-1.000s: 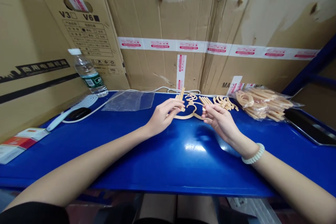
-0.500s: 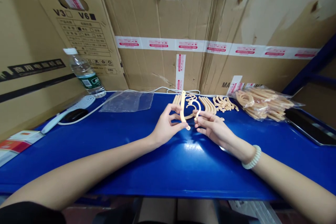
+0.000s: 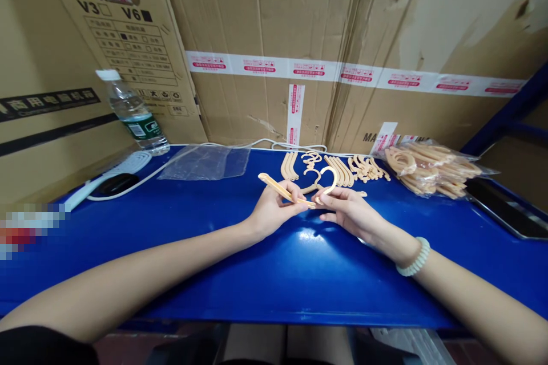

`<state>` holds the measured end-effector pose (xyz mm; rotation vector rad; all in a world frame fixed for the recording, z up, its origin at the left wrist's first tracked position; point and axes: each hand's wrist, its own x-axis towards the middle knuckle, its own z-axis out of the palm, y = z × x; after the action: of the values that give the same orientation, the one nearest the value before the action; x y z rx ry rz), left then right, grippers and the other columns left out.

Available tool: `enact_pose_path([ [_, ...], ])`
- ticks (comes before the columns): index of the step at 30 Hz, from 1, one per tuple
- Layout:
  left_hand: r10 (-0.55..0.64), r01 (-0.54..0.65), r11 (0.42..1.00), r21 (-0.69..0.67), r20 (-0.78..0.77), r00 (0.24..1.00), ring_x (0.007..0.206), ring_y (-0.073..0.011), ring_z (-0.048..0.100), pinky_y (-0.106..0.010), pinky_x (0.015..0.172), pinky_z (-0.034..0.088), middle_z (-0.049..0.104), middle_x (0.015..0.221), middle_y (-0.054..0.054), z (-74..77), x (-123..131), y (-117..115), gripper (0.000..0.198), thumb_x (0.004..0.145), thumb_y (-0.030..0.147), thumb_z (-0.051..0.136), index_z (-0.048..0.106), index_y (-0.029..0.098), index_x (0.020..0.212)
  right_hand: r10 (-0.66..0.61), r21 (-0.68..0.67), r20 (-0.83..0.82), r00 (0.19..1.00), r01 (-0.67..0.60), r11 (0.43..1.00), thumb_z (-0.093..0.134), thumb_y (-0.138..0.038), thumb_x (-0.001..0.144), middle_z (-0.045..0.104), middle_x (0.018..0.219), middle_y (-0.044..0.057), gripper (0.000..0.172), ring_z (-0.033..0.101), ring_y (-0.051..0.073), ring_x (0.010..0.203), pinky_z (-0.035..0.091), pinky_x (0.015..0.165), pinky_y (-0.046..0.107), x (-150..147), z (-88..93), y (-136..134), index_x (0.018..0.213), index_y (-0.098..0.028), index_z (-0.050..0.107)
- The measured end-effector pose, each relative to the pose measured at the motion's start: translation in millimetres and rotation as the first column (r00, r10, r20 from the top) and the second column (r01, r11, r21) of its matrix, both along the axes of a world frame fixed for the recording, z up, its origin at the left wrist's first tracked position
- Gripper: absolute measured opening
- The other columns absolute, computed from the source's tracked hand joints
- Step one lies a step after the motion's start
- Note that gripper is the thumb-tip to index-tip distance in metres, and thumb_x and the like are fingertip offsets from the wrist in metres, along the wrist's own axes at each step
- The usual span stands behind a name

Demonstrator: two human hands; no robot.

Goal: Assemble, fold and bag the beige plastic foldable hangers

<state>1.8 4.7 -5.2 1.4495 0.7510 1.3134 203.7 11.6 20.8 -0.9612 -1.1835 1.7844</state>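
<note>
My left hand (image 3: 278, 208) is closed on a cream plastic hanger arm (image 3: 280, 187), which slants from upper left down to the fingertips. Pinched in my right hand (image 3: 346, 208) is a curved hanger hook (image 3: 332, 179) of the same colour, its bend pointing up. The inner end of the arm and the base of the hook are close together between my fingers; whether they touch I cannot tell. Behind the hands lies a hanger with its own hook (image 3: 312, 177), partly covered by my fingers. Farther back are loose hanger arms (image 3: 290, 166) and more hooks (image 3: 311, 157).
On the blue table (image 3: 205, 274), small hanger pieces (image 3: 368, 168) lie back right, beside a plastic bag of hanger parts (image 3: 428, 165) and a dark tablet-like device (image 3: 505, 208). Toward the left are a clear bag (image 3: 203, 162), a water bottle (image 3: 135, 114) and a hairbrush (image 3: 124, 166). Cardboard (image 3: 257, 108) walls the back.
The hanger arm has tipped from upright to slanting left, and its lower end has come closer to the hook. My two hands have drawn together. The view has shifted slightly.
</note>
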Motion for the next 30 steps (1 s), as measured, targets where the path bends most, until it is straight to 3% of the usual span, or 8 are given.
enact_pose_path([
  [11,-0.054,0.053,0.996,0.071,0.008,0.998,0.081,-0.0157,0.065,-0.029,0.075,0.054,0.060,0.077,-0.001,-1.8,-1.7,0.5,0.032,0.073,0.021,0.079,0.051,0.016,0.060,0.084,-0.034,-0.004,0.996,-0.084,0.996,0.091,-0.027,0.069,0.076,0.084,0.007,0.031,0.076,0.019,0.083,0.062,0.070,0.023,0.8,-1.9,1.0,0.086,-0.013,0.070],
  [20,-0.002,0.020,0.979,0.202,-0.091,0.996,0.077,-0.0155,0.066,-0.029,0.072,0.054,0.062,0.074,-0.001,-0.1,-3.6,-0.4,0.031,0.076,0.017,0.076,0.050,0.017,0.059,0.065,-0.011,-0.003,0.998,-0.065,0.998,0.091,-0.027,0.068,0.076,0.080,0.007,0.031,0.077,0.017,0.077,0.063,0.071,0.022,-0.2,-5.7,0.8,0.084,-0.014,0.068],
  [30,0.022,0.004,0.981,0.196,-0.133,0.991,0.074,-0.0160,0.066,-0.029,0.070,0.055,0.060,0.069,0.000,-1.1,-2.4,0.5,0.036,0.074,0.025,0.080,0.050,0.017,0.056,-0.003,0.090,0.050,0.999,-0.001,0.996,0.095,-0.034,0.059,0.074,0.073,0.003,0.038,0.075,0.017,0.067,0.062,0.066,0.025,-5.0,-5.8,-3.1,0.075,-0.015,0.068],
])
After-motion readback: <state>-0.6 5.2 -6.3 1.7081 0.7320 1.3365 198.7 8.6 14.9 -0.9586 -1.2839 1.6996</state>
